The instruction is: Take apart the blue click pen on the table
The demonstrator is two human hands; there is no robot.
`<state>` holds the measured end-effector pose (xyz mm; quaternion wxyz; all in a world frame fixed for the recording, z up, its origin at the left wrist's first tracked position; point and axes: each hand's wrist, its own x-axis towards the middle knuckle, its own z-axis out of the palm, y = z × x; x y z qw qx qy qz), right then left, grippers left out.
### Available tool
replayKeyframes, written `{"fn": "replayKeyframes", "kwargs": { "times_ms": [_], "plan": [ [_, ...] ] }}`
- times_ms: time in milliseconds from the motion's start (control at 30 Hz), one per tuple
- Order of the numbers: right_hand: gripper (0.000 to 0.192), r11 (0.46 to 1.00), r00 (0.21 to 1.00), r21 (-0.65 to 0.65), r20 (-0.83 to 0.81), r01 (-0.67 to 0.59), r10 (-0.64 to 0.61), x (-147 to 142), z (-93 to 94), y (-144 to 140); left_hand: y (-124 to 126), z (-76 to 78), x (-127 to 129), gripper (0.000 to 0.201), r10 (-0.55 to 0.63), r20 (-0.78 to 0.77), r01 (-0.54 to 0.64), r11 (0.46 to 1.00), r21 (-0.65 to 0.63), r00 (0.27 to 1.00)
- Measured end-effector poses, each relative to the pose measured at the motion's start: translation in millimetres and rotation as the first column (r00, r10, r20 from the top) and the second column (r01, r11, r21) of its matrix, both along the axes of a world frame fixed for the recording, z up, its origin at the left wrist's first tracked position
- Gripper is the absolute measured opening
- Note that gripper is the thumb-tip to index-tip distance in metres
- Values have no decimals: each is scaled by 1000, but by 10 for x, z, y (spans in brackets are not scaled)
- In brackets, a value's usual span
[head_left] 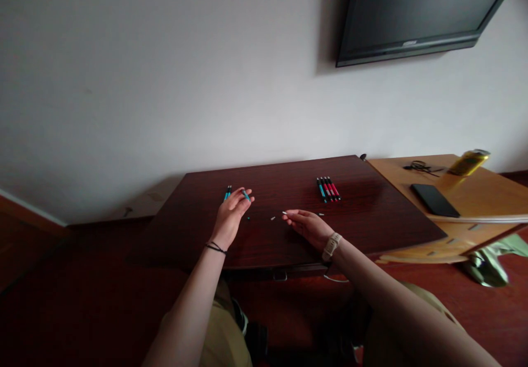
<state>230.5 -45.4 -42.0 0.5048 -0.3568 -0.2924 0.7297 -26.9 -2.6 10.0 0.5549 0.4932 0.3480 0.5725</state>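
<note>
Above the dark table, my left hand [233, 208] pinches a short blue pen [246, 195] between thumb and fingers. My right hand [307, 225] is closed at the fingertips on a small white piece [284, 213], too small to name exactly. Between the two hands a little white piece [273, 218] lies on the tabletop. Another white piece [321, 214] is just beyond my right hand. A tiny blue-green cap-like part [248, 218] rests near my left hand. Behind that hand, partly covered by it, are blue pens [227, 192].
A row of several blue and red pens [328, 189] lies toward the back right of the dark wooden table [284, 177]. On the lighter desk beside it are a black phone [434, 200], a cable [423, 167] and a yellow can [470, 162]. A television [421, 15] hangs above.
</note>
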Motion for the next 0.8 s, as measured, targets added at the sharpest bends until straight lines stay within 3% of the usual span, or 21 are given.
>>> {"fn": "replayKeyframes", "kwargs": {
  "times_ms": [100,167,233,367,600,800],
  "plan": [
    [18,1000,1000,16,29,4,-5,-10,25,-24,-84,10,13,68,9,-391,74,977,199,920],
    [23,999,999,53,51,-5,3,-22,53,-47,-147,7,28,76,60,-628,192,926,325,776],
    [28,995,998,101,64,-18,12,-40,86,-70,-209,7,57,76,94,-746,313,867,387,660],
    [31,988,998,152,59,-31,22,-86,139,-101,-299,23,141,76,127,-780,388,812,436,612],
    [33,956,976,200,16,-215,217,-127,174,-145,-310,34,233,78,139,-795,439,772,460,591],
    [31,935,951,314,301,-165,67,-126,109,-95,-317,4,258,80,246,-840,442,759,477,484]
  ]
}}
